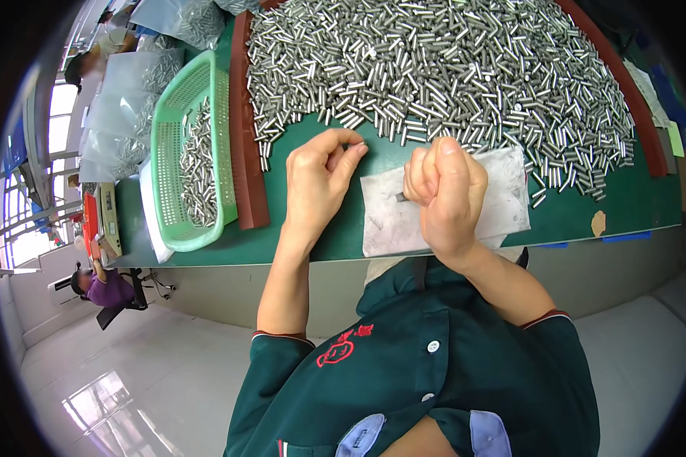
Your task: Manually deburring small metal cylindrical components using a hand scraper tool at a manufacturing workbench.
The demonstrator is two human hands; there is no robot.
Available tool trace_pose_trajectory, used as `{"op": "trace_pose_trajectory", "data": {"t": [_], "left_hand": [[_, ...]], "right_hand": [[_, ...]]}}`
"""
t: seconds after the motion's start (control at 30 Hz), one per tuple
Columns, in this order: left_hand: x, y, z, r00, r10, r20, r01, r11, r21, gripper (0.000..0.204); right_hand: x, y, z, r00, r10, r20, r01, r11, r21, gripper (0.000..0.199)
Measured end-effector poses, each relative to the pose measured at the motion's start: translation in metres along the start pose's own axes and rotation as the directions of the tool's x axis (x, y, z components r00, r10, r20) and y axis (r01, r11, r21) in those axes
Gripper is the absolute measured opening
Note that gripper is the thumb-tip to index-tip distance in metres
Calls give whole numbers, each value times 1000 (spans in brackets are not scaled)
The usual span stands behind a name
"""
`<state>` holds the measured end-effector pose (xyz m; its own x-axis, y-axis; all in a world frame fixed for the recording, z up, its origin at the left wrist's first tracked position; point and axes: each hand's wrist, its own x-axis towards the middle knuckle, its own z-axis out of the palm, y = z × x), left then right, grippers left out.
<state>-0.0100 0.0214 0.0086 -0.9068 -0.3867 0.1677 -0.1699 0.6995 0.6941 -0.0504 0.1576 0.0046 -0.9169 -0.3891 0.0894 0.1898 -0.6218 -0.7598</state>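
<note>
A large heap of short, shiny metal pins (434, 68) spreads over the green table in front of me. My left hand (316, 179) is at the heap's near edge, its thumb and index finger pinched together. A tiny bit of something may show at those fingertips, but I cannot make it out. To its right, my right hand (453, 202) is closed in a fist above a smudged white cloth (389, 221). Out of the fist's left side pokes the dark grey end of a metal pin (401, 197); the rest is hidden by the fingers.
Red-brown rails (249, 167) border the heap left and right. A green plastic basket (160, 167) partly filled with pins stands at left, beside clear bags (114, 114) of pins and a scale (108, 221). A person in purple (110, 288) sits farther off at lower left.
</note>
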Motion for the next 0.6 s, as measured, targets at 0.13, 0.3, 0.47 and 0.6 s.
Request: {"op": "trace_pose_trajectory", "data": {"t": [0.13,0.3,0.47,0.6], "left_hand": [[-21,6,2,998,11,61,-7,998,-63,8],[-30,7,0,997,28,75,-23,997,-73,6],[-35,1,-5,918,-255,304,387,407,-827,11],[-28,-4,-11,860,-220,460,459,-58,-887,16]], "right_hand": [[2,-2,0,1000,6,-5,-6,1000,-7,37],[3,-3,1,1000,-2,4,2,1000,-5,37],[1,2,0,1000,-4,-9,4,1000,20,37],[0,-2,1,1000,4,-5,-4,1000,24,37]]}}
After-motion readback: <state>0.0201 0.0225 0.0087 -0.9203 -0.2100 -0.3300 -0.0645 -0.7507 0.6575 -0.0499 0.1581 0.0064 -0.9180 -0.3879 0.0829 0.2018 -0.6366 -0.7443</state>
